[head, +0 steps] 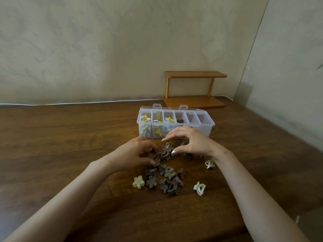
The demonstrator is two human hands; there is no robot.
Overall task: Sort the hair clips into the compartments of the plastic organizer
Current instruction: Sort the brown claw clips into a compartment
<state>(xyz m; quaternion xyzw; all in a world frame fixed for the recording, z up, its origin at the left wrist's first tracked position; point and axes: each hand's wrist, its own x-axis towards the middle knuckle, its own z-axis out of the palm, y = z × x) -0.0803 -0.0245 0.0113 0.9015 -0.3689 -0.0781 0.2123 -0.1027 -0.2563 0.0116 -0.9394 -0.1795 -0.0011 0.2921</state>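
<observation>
Picking step: hair clips (164,173) lie heaped at the middle of the desk (70,145), just before the organizer (207,131). The right hand (191,142) spreads thumb and forefinger above one clip; the left hand (136,154) curls on the heap, grip unclear. Next likely needs a clean pinch, then the brown compartment

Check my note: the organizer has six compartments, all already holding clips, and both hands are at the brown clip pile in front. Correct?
Not quite. The head view shows only the four left compartments of the organizer holding clips; the two rightmost look empty. The left hand and right hand are indeed at the brown clip pile in front.
</observation>
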